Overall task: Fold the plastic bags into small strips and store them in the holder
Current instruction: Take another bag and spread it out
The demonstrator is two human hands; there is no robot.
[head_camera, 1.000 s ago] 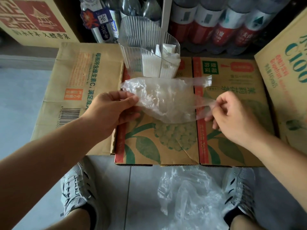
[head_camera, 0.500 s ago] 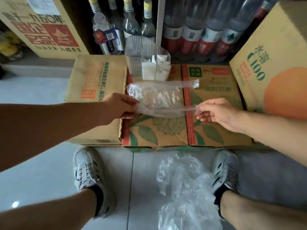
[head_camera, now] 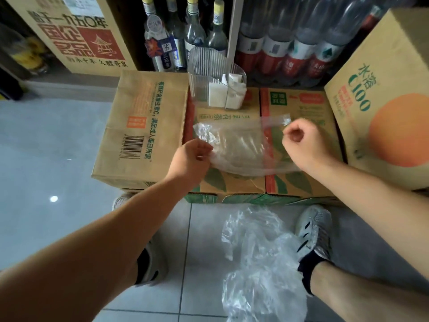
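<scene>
A clear plastic bag (head_camera: 241,149) is stretched flat over the green-printed cardboard box (head_camera: 234,184). My left hand (head_camera: 192,156) pinches its crumpled left end. My right hand (head_camera: 304,145) pinches its right end, fingers curled, with one handle strip (head_camera: 276,119) trailing toward the far side. Behind the bag stands a clear ribbed holder (head_camera: 206,73) with several folded white bags (head_camera: 226,94) inside. A pile of loose clear bags (head_camera: 260,259) lies on the floor between my feet.
A plain brown box (head_camera: 141,126) sits left of the green-printed one, and an orange-printed box (head_camera: 385,108) rises at the right. Bottles (head_camera: 285,43) line the shelf behind. Grey floor tiles (head_camera: 46,159) spread to the left. My shoes (head_camera: 315,231) flank the bag pile.
My right hand has moved farther from me and curled, and the bag's near edge has spread out flatter on the box. My left hand has dropped nearer to me, still holding the left end.
</scene>
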